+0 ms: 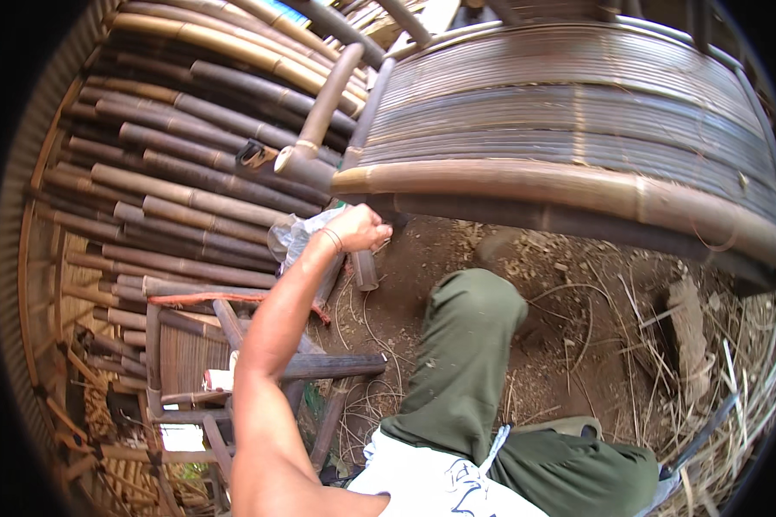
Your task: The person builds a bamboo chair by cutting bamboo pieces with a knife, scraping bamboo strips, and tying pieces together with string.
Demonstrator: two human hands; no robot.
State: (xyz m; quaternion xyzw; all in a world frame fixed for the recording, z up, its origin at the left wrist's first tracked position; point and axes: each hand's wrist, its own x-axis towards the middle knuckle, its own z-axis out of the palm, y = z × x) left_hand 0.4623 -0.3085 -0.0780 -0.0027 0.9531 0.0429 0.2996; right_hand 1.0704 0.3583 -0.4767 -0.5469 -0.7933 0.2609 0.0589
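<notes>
My left hand (360, 229) reaches out just below the near left corner of a bamboo bench (509, 177). Its fingers are curled closed; whatever they may hold is hidden or too small to make out. A thin dark band circles the wrist. Right beside the hand, a crumpled clear plastic bag (295, 239) hangs against the stacked poles. The bench has a slatted seat (491, 121) and a thick rounded front rail, with a bamboo armrest (326, 99) rising at its left end. My right hand is out of the picture.
Dark and tan bamboo poles (198, 185) are stacked along the left. A small bamboo chair (190, 349) stands near my left elbow, with a red and white packet (219, 379) on it. Shavings and thin strips (733, 405) litter the dirt floor at right, near a wood block (688, 340).
</notes>
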